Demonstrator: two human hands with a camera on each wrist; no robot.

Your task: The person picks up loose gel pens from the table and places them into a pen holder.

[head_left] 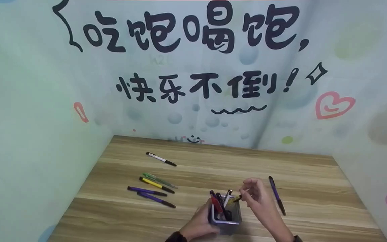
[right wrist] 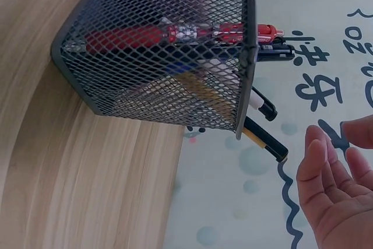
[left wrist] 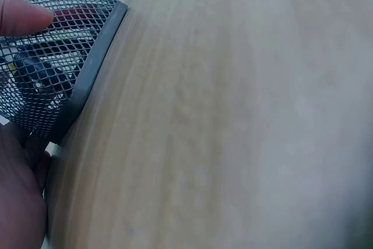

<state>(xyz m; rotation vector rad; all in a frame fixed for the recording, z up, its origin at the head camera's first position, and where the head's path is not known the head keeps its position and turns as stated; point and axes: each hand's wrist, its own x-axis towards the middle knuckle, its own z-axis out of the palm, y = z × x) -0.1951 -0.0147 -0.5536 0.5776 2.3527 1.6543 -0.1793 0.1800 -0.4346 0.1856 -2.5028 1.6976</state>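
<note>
A dark metal mesh pen holder (head_left: 226, 229) stands on the wooden table near its front, with several pens in it. My left hand (head_left: 197, 222) grips its left side; in the left wrist view the thumb (left wrist: 26, 17) lies along the mesh. Inside are a red pen (right wrist: 125, 39), a white pen with a black end and dark pens. A yellow pen (right wrist: 265, 141) with a black end leans out over the rim on the right. Just beyond that end, my right hand (right wrist: 341, 188) hovers with loosely bent fingers, apart from the pen and holding nothing.
Left of the holder lie two purple pens (head_left: 156, 199), a yellow pen (head_left: 156, 185) and a green pen (head_left: 160, 180). Farther back is a white-and-black pen (head_left: 161, 159). Another purple pen (head_left: 276, 195) lies to the right. Printed cloth walls (head_left: 193, 121) border the table.
</note>
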